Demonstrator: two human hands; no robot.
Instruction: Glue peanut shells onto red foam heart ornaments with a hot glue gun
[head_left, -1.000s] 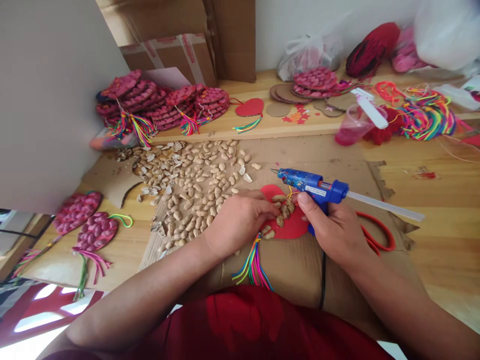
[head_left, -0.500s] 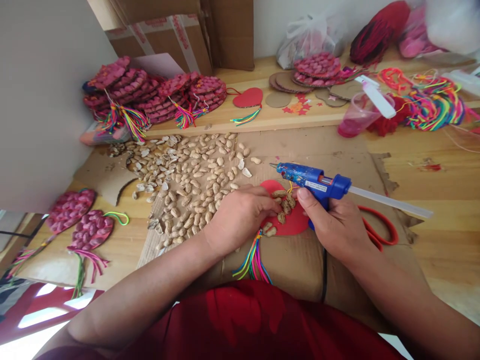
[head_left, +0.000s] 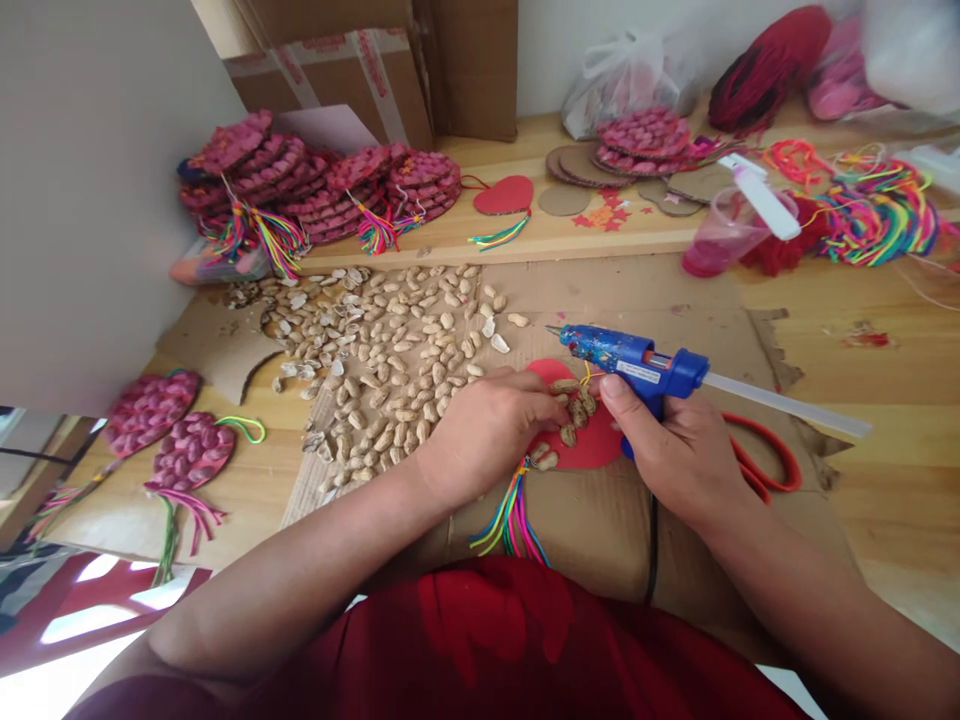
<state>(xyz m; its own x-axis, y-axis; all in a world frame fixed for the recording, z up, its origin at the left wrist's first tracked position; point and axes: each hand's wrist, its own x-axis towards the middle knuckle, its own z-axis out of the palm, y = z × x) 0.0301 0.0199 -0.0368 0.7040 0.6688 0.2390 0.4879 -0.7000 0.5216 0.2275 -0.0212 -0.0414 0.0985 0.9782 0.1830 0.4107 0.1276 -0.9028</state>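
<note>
My left hand (head_left: pixel 491 425) is palm down, fingers (head_left: pixel 551 408) together. My right hand (head_left: pixel 679 445) grips, thumb (head_left: pixel 624 402) extended. Both forearms (head_left: pixel 315 570) reach far.

From afar I see speckled blue plastic on the glue gun (head_left: pixel 611 352), rough-shelled peanuts (head_left: pixel 578 411), matt cardboard (head_left: pixel 622 290) and a smooth wooden surface (head_left: pixel 892 400)

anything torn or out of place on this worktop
Yes: the cardboard sheet is torn ragged along its right edge, with jagged flaps instead of a straight cut. Split shells also lie among the whole peanuts, broken open unlike the rest.
</note>
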